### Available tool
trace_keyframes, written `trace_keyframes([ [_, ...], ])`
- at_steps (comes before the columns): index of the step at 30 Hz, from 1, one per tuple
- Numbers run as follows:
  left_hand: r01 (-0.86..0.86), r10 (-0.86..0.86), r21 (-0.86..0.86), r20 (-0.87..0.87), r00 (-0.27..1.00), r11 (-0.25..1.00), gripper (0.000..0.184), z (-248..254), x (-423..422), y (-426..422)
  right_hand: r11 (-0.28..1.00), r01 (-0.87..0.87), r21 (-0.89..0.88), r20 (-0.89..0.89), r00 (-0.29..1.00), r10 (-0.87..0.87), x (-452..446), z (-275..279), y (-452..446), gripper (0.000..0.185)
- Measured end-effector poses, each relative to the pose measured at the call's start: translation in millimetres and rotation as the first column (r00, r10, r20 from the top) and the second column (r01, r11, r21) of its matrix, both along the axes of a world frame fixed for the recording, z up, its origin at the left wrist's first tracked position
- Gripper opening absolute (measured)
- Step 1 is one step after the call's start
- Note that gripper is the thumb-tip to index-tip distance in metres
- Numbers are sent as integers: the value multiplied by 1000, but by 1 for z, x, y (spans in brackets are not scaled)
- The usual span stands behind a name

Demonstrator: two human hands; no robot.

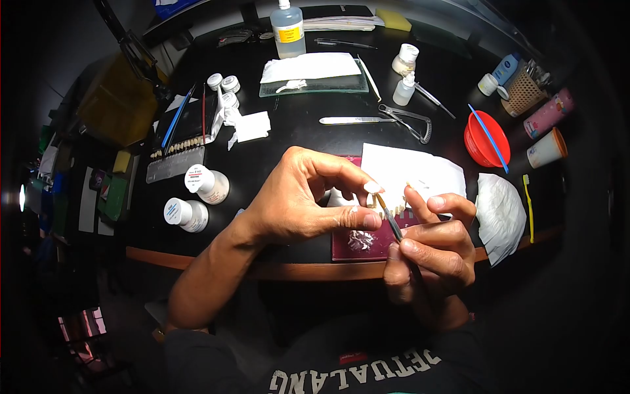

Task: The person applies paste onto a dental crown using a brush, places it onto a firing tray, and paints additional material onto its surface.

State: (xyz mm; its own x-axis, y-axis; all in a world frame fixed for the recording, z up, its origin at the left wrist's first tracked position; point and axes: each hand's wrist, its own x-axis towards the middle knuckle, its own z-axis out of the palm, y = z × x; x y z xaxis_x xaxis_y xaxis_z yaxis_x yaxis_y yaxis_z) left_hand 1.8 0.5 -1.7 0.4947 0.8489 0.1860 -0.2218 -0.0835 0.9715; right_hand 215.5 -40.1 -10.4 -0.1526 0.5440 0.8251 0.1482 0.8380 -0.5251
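While the left edge sinks into shadowed clutter that is hard to make out, a row of pale tabs shows clearly at the left of the table. Nearer the person stand two white-capped jars, the upper jar with a red-lined label and the lower jar with a blue-and-white one; their print is too small to read. Farther back, a clear bottle wears a yellow label, its small lettering illegible too.

The left hand pinches a small pale piece between thumb and index finger, above a maroon tray; the fingertips hide part of it. Below, upside-down white letters on the dark shirt read PETUALANG. White paper lies behind the fingers, partly covered by them.

The right hand is closed around a slim brush, its tip at the piece; whether the two touch cannot be told, and the handle's lower end disappears behind the fingers. Farther right, a blue stick crosses a red bowl. Beyond, a blue bottle carries white lettering too blurred to read.
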Motion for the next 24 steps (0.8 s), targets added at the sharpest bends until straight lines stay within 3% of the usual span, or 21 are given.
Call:
trace_keyframes([
  [24, -1, 1, 1, 3, 1000, 1000, 40, 1, 0, 0, 1000, -22, -9, 0, 1000, 22, 1, 0, 2, 22],
])
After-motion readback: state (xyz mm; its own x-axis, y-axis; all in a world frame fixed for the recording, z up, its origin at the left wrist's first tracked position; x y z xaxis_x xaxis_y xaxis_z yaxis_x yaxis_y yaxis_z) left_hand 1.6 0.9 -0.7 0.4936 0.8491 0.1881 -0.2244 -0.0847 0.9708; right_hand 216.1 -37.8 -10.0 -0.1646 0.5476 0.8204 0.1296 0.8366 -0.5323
